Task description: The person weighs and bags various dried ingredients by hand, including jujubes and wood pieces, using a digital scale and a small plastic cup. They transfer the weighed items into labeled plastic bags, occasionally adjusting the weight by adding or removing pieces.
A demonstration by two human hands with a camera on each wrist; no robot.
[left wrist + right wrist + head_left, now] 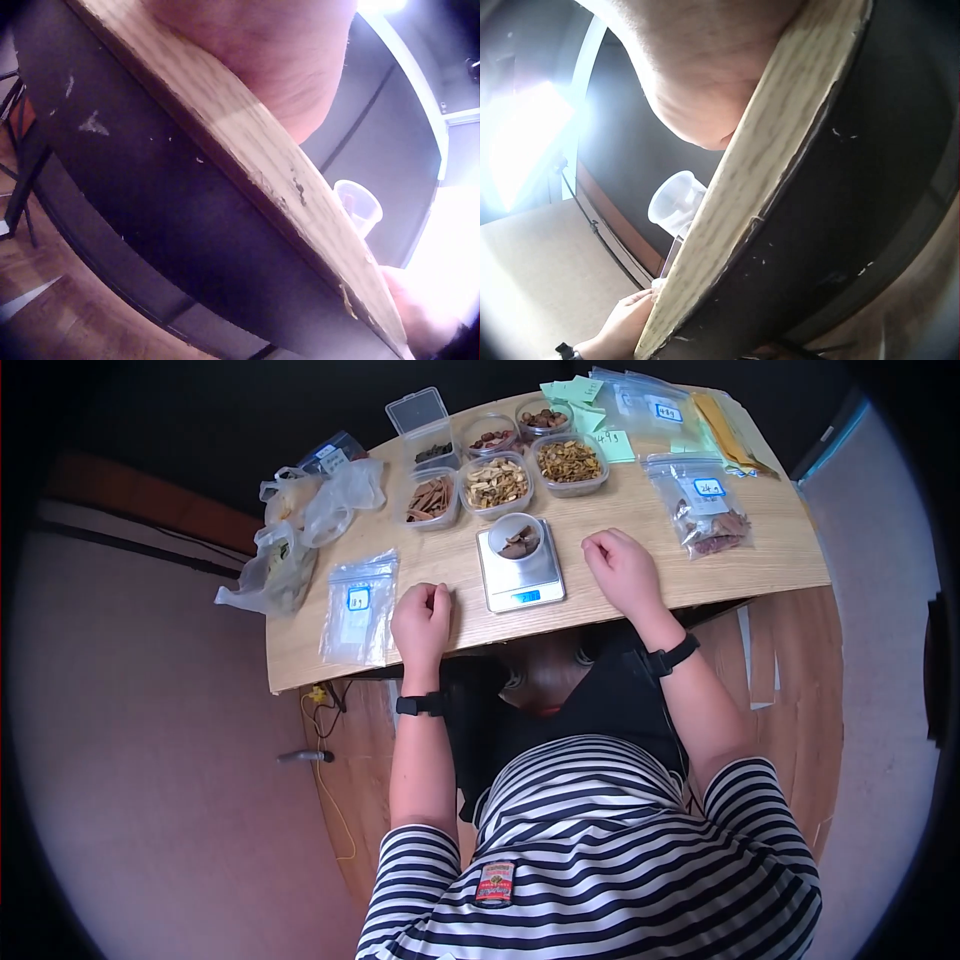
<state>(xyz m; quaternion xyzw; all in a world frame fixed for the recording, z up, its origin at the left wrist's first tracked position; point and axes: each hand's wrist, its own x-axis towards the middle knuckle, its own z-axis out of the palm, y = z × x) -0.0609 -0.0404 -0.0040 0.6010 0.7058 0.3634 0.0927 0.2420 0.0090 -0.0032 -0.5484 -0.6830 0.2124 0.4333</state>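
Observation:
My left hand point(421, 623) rests on the table near its front edge, fingers loosely curled and holding nothing. It lies between a flat zip bag point(375, 630) labelled in blue and a kitchen scale point(512, 582) with a lit display. On the scale sits a small clear plastic cup point(498, 548) with dark brown pieces inside. Right of the scale, my right hand point(622, 572) rests on the tabletop too, loosely curled with nothing in it. Both wrist views show the heel of a hand on the table edge, its fingers hidden, and the cup beyond.
Open tubs of dried ingredients point(497, 484) stand behind the scale. Knotted plastic bags point(285, 565) lie at the left. A filled zip bag point(708, 520) is at the right, with green paper notes point(615, 448) and more bags point(640, 405) toward the back.

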